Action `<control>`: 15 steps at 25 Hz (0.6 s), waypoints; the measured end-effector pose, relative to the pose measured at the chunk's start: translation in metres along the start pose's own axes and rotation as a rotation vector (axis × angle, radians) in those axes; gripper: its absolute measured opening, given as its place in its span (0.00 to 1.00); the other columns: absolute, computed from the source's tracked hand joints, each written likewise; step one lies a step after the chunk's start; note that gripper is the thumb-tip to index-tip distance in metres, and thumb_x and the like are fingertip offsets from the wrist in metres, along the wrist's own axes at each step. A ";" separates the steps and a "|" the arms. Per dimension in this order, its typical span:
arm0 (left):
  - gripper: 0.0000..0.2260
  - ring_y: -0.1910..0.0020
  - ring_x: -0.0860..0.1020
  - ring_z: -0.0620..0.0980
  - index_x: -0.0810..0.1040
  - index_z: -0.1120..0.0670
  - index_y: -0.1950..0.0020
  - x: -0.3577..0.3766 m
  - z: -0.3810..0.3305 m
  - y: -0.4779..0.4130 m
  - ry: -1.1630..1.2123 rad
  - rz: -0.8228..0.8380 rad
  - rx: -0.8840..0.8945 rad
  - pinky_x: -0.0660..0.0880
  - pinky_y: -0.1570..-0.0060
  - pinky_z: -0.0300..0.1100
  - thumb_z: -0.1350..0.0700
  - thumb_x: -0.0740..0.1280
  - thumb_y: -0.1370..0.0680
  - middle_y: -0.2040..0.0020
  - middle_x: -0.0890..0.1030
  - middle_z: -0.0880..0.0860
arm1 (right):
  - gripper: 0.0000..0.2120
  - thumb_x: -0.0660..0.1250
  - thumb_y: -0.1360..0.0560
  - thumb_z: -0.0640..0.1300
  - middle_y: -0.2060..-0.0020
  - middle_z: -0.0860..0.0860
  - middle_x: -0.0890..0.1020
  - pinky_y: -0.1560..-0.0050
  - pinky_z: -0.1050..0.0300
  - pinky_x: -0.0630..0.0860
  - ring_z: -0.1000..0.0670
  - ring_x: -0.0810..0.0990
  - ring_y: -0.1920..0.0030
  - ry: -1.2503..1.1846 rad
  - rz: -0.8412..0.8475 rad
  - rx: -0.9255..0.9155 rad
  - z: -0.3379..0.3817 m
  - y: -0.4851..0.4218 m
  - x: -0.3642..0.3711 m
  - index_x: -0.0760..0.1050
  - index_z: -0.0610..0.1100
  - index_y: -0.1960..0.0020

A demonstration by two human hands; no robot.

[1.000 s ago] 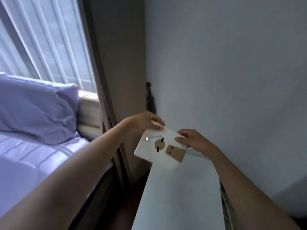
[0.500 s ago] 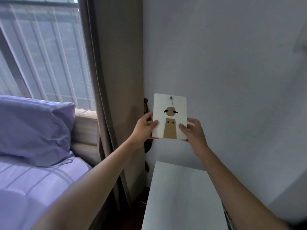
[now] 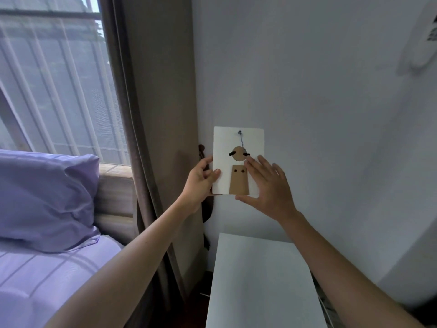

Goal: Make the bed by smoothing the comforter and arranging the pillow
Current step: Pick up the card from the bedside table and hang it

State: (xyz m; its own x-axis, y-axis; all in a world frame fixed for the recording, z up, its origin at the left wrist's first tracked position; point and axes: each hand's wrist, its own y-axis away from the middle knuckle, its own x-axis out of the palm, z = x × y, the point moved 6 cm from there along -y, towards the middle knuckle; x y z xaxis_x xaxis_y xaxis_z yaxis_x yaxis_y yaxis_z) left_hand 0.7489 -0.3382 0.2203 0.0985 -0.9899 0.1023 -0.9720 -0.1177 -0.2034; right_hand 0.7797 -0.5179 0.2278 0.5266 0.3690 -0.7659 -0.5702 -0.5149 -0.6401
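Observation:
A white board point(image 3: 222, 147) with a brown paper figure on it stands upright against the white wall. My left hand point(image 3: 201, 183) grips its left edge, thumb on the front. My right hand point(image 3: 267, 188) lies flat on the board's right side with fingers spread and the thumb under the bottom edge. A lavender pillow point(image 3: 42, 200) leans against the headboard point(image 3: 113, 192) at the left. The lavender comforter point(image 3: 35, 280) lies below it on the bed.
A white cabinet top point(image 3: 262, 280) stands under the board, next to the wall. A brown curtain point(image 3: 132, 114) hangs between the window point(image 3: 47, 79) and the wall corner. A white wall fixture point(image 3: 423, 41) is at the upper right.
Both hands lifted the board off the white cabinet top and turned it upright against the wall. My right hand went from pinching its edge to lying flat on its face.

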 end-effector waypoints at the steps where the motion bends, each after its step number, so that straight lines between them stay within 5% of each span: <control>1: 0.17 0.50 0.82 0.50 0.68 0.51 0.31 0.000 -0.001 0.001 0.004 0.004 0.000 0.82 0.58 0.50 0.60 0.62 0.20 0.48 0.82 0.56 | 0.42 0.57 0.30 0.72 0.28 0.49 0.69 0.34 0.43 0.68 0.46 0.66 0.27 -0.009 -0.016 -0.012 0.001 -0.002 -0.003 0.65 0.44 0.27; 4: 0.16 0.49 0.82 0.52 0.69 0.50 0.33 -0.002 -0.001 0.001 0.009 0.017 -0.013 0.82 0.57 0.51 0.59 0.62 0.20 0.47 0.83 0.55 | 0.36 0.53 0.25 0.68 0.32 0.48 0.75 0.43 0.48 0.76 0.45 0.74 0.32 -0.027 -0.055 -0.100 0.010 -0.001 -0.015 0.70 0.42 0.30; 6: 0.16 0.50 0.83 0.52 0.69 0.51 0.33 -0.003 -0.001 0.001 -0.006 -0.010 -0.015 0.82 0.56 0.53 0.59 0.63 0.20 0.48 0.83 0.55 | 0.33 0.53 0.24 0.65 0.31 0.49 0.74 0.38 0.47 0.74 0.47 0.71 0.30 -0.190 -0.017 -0.056 0.010 -0.001 -0.016 0.68 0.44 0.29; 9: 0.13 0.54 0.84 0.48 0.72 0.51 0.37 -0.005 -0.003 0.004 -0.247 -0.104 0.089 0.81 0.51 0.52 0.57 0.65 0.22 0.51 0.85 0.52 | 0.29 0.61 0.24 0.59 0.30 0.57 0.68 0.28 0.54 0.62 0.58 0.63 0.30 -0.842 0.213 0.397 -0.002 -0.003 -0.003 0.63 0.51 0.26; 12: 0.08 0.60 0.83 0.52 0.72 0.49 0.43 0.017 -0.006 0.016 -0.712 -0.105 0.278 0.81 0.58 0.52 0.51 0.64 0.22 0.55 0.85 0.52 | 0.33 0.64 0.30 0.64 0.39 0.55 0.72 0.32 0.48 0.64 0.52 0.70 0.34 -1.435 0.151 0.811 -0.015 -0.009 -0.002 0.66 0.50 0.29; 15: 0.07 0.73 0.79 0.59 0.64 0.46 0.46 0.049 0.001 0.030 -1.169 -0.127 0.520 0.77 0.74 0.47 0.48 0.59 0.22 0.68 0.82 0.54 | 0.10 0.67 0.24 0.49 0.55 0.49 0.75 0.41 0.50 0.73 0.45 0.75 0.47 -1.625 0.101 0.907 -0.021 -0.011 0.001 0.69 0.45 0.49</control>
State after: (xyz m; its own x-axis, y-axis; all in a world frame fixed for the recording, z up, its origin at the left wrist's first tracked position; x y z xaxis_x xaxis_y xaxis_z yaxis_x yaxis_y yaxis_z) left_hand 0.7244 -0.3898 0.2185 0.5683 -0.4195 -0.7078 -0.7709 0.0292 -0.6362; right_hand 0.8001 -0.5281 0.2356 -0.2571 0.9331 0.2515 -0.9646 -0.2635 -0.0084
